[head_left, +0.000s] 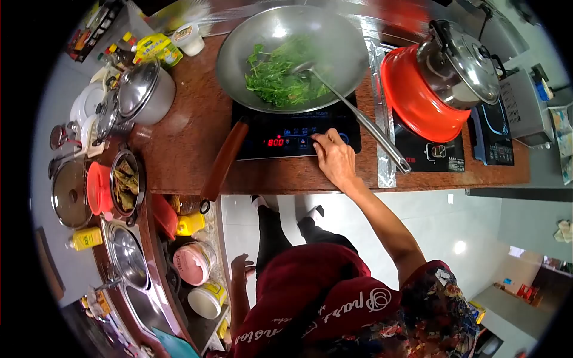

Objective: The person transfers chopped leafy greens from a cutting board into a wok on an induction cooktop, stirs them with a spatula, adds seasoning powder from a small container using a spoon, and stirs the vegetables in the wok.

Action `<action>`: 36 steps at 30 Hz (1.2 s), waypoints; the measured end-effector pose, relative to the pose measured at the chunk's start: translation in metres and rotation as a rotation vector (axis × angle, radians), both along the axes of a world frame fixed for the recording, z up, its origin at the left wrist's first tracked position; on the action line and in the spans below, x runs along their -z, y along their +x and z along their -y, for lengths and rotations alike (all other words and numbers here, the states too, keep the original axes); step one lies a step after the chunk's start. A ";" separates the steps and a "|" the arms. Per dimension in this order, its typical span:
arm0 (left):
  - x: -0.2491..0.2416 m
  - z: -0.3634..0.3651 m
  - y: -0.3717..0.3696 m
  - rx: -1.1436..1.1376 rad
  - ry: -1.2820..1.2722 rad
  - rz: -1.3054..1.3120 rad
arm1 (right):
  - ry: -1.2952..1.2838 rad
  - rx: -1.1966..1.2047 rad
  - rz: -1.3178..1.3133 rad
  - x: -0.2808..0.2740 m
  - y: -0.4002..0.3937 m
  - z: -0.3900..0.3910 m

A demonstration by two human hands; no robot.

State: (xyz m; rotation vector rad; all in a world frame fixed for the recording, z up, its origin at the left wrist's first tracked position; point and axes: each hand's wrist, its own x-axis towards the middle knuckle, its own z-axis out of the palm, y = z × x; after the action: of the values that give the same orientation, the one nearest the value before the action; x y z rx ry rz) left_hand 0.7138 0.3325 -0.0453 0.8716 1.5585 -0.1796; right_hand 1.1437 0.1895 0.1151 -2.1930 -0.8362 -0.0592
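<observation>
Head view: right hand fingers touch cooktop panel.

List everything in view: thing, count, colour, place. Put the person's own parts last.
wok: one, silver, on the induction cooker, brown handle sticking out toward the counter edge
greens: one heap, green, inside the wok
ladle: one, silver, bowl in the wok, handle resting over the counter
induction cooker: one, black, red digits lit, mid counter
pressure cooker: one, steel, in a red basin at the right
lidded pot: one, steel, left end of the counter
yellow bottle: one, lower left
right hand: fingers on the cooker's control panel
left hand: hangs by the body, holding nothing
</observation>
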 end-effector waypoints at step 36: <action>0.150 -0.208 -0.194 -0.205 -0.123 0.074 | 0.433 -0.313 -0.186 -0.047 -0.231 -0.335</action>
State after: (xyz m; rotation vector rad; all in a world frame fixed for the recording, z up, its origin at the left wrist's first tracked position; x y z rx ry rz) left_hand 0.5196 0.5408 -0.1956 0.6117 1.5400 -0.0935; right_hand 0.9125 0.5249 0.1624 -1.6204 -0.9501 0.1079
